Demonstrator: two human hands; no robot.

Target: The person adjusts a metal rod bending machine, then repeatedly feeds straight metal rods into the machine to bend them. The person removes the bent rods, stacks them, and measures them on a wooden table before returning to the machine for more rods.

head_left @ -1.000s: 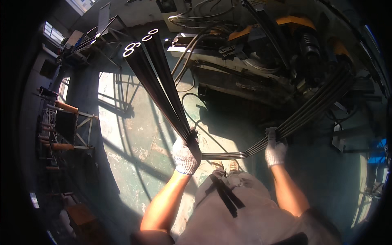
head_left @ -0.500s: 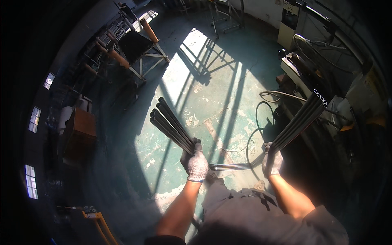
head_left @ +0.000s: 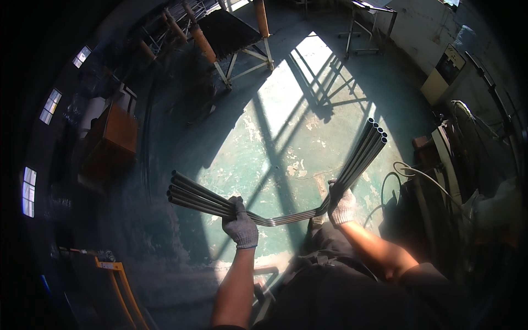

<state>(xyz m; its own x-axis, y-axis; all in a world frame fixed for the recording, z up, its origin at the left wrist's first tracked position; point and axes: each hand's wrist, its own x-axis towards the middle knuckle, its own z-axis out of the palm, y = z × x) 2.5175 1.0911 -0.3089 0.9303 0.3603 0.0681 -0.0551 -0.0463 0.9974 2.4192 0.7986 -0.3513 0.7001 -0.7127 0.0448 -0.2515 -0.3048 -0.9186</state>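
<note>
A bundle of several bent metal tubes (head_left: pixel 291 216) spans the space between my two gloved hands. The tubes form a wide U, with a short middle stretch and two long arms. My left hand (head_left: pixel 240 226), in a knitted glove, wraps round the left arm near its bend; the open tube ends beyond it point left and fan slightly apart. Gripping the right arm close to its bend is my right hand (head_left: pixel 341 204), gloved too. On that side the round ends slant up and away. Part of the fingers is hidden behind the tubes.
Sunlit green floor (head_left: pixel 264 181) with worn paint lies beneath. At the far left stands a metal frame (head_left: pixel 242 60) with orange-brown posts. A brown box (head_left: pixel 113 135) is at the left, a yellow frame (head_left: pixel 118 269) at lower left. Machinery and a hose (head_left: pixel 421 173) line the right.
The view has turned left, and the room has shifted rightward in it. The left tube ends have swung lower and left; the right ends have moved toward the middle. Both hands keep their hold.
</note>
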